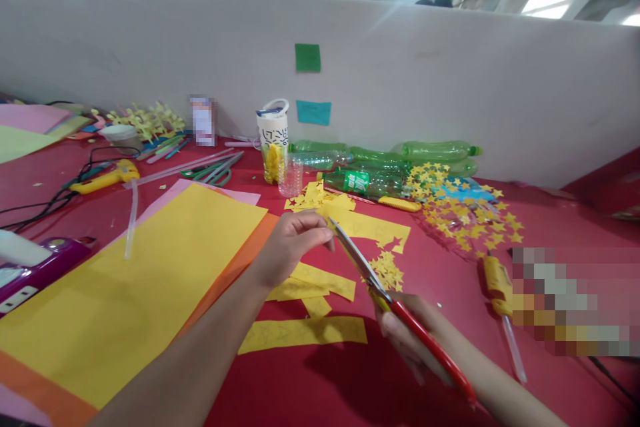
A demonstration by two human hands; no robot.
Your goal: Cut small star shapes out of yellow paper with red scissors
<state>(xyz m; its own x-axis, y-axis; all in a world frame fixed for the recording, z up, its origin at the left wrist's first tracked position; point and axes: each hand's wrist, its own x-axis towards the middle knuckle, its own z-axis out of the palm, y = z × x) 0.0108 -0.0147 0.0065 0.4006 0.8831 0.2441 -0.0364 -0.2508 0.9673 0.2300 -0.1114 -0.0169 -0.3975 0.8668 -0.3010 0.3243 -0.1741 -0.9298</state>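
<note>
My left hand is closed, thumb against fingers, pinching a small bit of yellow paper that is mostly hidden. Red-handled scissors are gripped in my right hand; their tips point at my left fingertips, by the paper. Just beyond the blades lies a small heap of cut yellow paper stars. Yellow paper strips with faint marks rest on the red table below my left hand. A wider yellow offcut with star-shaped gaps lies behind the scissors.
Large yellow sheets cover the left, over orange and pink paper. Green plastic bottles line the back beside a white cup. Yellow glue guns lie left and right. Stars on stems spread at right.
</note>
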